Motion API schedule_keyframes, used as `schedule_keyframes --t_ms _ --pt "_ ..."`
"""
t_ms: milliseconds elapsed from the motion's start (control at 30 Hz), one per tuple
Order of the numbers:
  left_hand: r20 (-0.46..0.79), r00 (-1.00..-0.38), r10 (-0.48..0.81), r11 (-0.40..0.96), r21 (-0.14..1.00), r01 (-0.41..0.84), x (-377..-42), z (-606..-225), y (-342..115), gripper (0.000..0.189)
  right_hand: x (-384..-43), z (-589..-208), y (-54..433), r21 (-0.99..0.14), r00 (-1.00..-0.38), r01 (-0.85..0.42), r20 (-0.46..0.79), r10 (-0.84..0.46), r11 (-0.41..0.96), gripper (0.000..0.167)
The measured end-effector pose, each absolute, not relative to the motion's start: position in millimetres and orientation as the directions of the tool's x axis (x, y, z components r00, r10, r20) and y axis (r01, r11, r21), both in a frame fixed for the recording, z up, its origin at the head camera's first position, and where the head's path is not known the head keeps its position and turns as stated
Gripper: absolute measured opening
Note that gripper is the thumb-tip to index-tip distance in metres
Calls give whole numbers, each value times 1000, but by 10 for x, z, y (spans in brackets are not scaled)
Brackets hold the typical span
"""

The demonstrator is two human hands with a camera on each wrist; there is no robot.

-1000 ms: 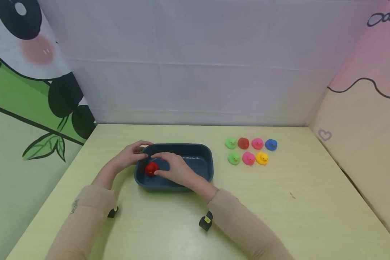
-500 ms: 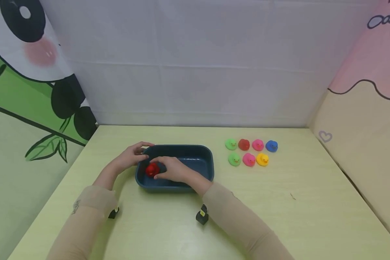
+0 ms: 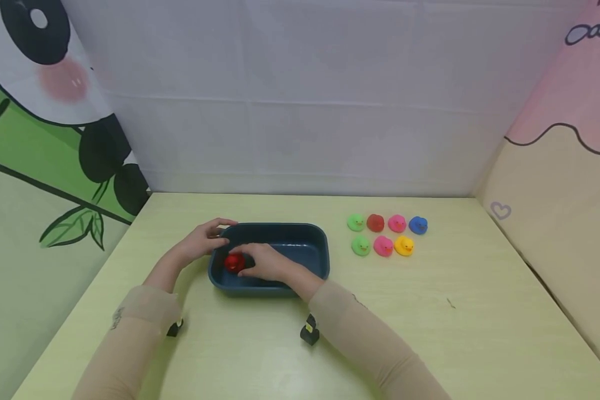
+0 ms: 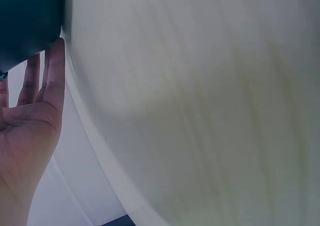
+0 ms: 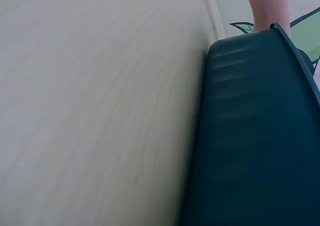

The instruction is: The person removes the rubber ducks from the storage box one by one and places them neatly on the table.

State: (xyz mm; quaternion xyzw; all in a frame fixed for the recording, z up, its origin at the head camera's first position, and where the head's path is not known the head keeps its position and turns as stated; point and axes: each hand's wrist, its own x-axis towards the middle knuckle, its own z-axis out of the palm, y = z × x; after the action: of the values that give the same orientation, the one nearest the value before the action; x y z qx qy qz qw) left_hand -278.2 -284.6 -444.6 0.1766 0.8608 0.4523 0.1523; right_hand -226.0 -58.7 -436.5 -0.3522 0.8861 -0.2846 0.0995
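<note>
A dark blue rectangular tray (image 3: 305,255) sits on the table. My left hand (image 3: 200,239) holds its far left corner, thumb over the rim; in the left wrist view the fingers of that hand (image 4: 35,116) lie along the outer wall of the tray (image 4: 30,25). Inside the left end is a shiny red toy duck (image 3: 233,263). My right hand (image 3: 267,262) reaches in over the near side and grips the duck between thumb and fingers. The right wrist view shows only the outer wall of the tray (image 5: 255,131); the right hand is hidden there.
To the right of the tray several small toy ducks stand in two rows: green, red, pink and blue behind, with a yellow duck (image 3: 404,245) ending the front row. A pale wall (image 3: 300,139) closes off the table's far edge. Printed sheets stand on both sides.
My right hand has come slightly lower and its forearm has shifted left, with the red duck staying at the tray's left end. My left hand keeps its hold on the tray corner.
</note>
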Motion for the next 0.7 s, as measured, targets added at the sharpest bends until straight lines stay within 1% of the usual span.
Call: schedule_keyframes --t_ms 333,700 --pt "-93 -888 451 518 837 176 -2808 -4477 -2839 46 -2285 -4409 -577 -544 -716 -618 92 -692 568 43" --pt "-86 -887 453 511 840 180 -2824 -4500 -2857 45 -2273 -4424 -578 -493 -741 -615 92 -666 616 43"
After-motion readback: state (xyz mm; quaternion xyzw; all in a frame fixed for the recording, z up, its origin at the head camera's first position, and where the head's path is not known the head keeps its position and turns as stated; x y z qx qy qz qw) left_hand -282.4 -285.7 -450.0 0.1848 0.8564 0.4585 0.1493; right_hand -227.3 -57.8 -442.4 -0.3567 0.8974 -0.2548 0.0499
